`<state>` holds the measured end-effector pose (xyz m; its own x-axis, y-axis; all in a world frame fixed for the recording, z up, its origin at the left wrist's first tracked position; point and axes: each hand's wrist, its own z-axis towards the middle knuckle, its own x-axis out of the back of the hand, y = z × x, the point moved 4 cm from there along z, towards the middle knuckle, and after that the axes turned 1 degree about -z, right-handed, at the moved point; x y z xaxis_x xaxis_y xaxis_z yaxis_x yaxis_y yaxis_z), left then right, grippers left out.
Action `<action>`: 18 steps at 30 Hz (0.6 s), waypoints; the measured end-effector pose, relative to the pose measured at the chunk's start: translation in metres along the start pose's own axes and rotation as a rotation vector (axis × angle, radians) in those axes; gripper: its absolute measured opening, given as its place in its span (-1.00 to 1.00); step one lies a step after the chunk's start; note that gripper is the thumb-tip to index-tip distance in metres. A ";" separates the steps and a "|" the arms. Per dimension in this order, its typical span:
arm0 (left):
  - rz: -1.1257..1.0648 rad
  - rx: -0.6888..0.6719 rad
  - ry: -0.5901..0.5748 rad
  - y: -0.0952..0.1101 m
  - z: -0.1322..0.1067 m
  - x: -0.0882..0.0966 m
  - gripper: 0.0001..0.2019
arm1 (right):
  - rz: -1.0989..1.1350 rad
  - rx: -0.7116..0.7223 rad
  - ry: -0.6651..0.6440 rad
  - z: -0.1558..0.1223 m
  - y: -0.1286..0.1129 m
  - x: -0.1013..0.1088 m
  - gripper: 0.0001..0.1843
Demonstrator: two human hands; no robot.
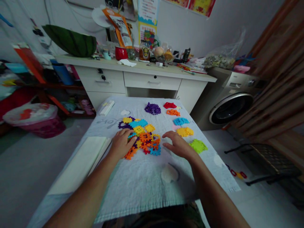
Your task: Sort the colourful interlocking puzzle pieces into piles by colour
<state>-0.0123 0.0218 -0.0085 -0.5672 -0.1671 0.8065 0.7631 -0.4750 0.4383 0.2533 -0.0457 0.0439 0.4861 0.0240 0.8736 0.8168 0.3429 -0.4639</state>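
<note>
Cloth-covered table (142,186), jumbled multicoloured pieces (145,137), single-colour piles (153,109)

Room: looks like a lived-in home.
Laundry corner: has a silver front-loading washing machine (222,96), near a hanging brown folded curtain (282,74).
Back: has a long white drawer cabinet (142,79), bearing a cut watermelon with dark-striped green rind (71,40), a glossy round red cup (121,53) and an amber-filled glass jar (144,52).
Decor: includes bright printed paper posters (148,11).
Left: shows a bag-lined pink plastic basket (46,126).
Middle: has a cloth-covered pale blue tabletop (137,188), strewn with notched toy-like plastic pieces in bright colours (144,137).
</note>
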 end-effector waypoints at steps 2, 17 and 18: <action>0.001 0.006 -0.001 0.000 0.000 0.000 -0.64 | -0.003 0.035 -0.026 0.010 -0.015 -0.018 -0.64; -0.148 -0.005 0.041 0.003 0.000 0.000 -0.63 | 0.013 -0.050 -0.051 0.021 -0.016 -0.031 -0.80; -0.154 -0.005 0.042 0.003 -0.001 0.000 -0.62 | 0.037 -0.054 -0.072 0.022 -0.016 -0.026 -0.86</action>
<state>-0.0098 0.0199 -0.0077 -0.6897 -0.1280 0.7127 0.6647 -0.5024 0.5530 0.2208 -0.0310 0.0313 0.4942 0.1034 0.8632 0.8154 0.2893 -0.5015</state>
